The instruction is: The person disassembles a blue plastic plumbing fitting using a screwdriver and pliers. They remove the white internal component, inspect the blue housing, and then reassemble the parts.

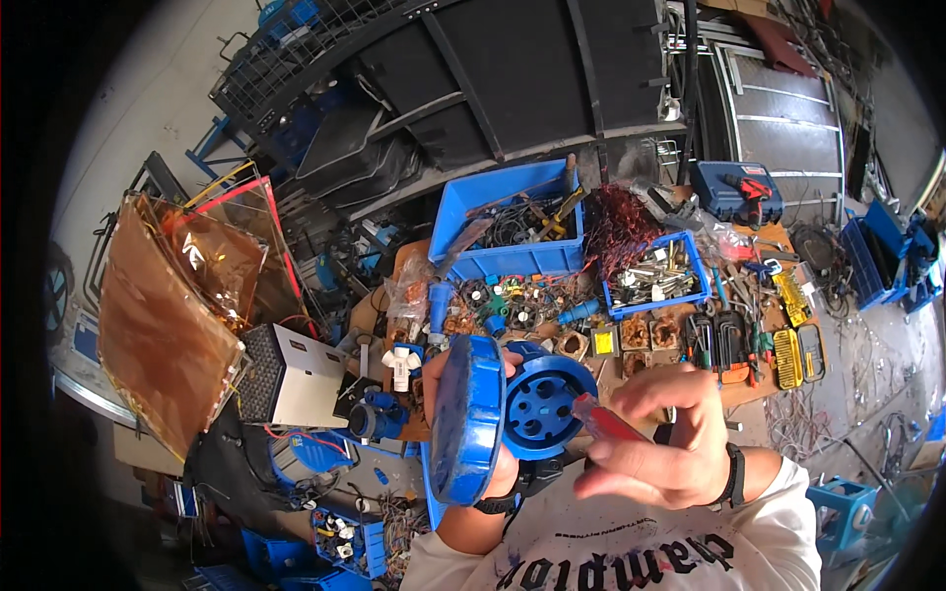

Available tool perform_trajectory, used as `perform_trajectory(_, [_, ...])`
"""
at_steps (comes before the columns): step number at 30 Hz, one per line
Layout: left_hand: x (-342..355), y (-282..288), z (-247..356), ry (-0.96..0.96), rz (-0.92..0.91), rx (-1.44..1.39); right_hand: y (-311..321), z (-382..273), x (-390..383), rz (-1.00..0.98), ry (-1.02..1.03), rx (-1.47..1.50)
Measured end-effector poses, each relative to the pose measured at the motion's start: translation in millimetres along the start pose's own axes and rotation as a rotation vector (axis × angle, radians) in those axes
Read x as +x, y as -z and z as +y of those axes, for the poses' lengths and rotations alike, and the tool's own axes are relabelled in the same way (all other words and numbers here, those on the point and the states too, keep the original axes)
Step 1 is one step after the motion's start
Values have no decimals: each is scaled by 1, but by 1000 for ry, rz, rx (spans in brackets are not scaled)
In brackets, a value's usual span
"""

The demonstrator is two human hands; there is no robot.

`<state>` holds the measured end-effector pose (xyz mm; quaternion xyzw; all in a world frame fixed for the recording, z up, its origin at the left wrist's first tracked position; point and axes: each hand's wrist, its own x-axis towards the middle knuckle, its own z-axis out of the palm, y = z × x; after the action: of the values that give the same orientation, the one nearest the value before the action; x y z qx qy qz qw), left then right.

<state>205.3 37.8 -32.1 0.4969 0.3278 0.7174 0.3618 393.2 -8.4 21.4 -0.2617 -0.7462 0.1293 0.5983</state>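
Note:
My left hand (505, 475) is wrapped round a large blue industrial socket (544, 406), its round face with several holes turned toward my right side. A thick blue ribbed ring or cap (465, 419) stands out on the socket's left and hides much of that hand. My right hand (670, 443) grips what looks like a screwdriver (613, 422) by its red translucent handle. One end of the red handle is close to the socket's rim; I cannot tell whether it touches, and no shaft shows. Under both hands lies the cluttered workbench.
A blue crate (517, 261) of tools and cables stands at the back, beside a blue tray (658, 281) of bolts. Hand tools and yellow bit cases (788, 357) lie to the right. A red drill (754, 197) rests by a blue case. Left stands a white box (301, 379).

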Motion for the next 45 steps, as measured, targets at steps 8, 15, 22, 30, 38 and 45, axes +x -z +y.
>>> perform_trajectory(8, [1,18,-7,-29,-91,-16,4,6,-2,193,173,475])
perform_trajectory(15, [-3,10,2,-23,-23,-72,10,-20,-11,155,80,454])
perform_trajectory(22, [-2,0,13,-37,-18,183,15,-38,-10,78,-17,305])
perform_trajectory(30, [-3,9,14,-35,-142,-147,7,-7,-3,20,244,430])
perform_trajectory(38, [-10,5,19,76,-162,-110,0,-3,3,-100,230,302])
perform_trajectory(45, [-8,5,15,5,-161,-85,-8,0,0,-75,239,162])
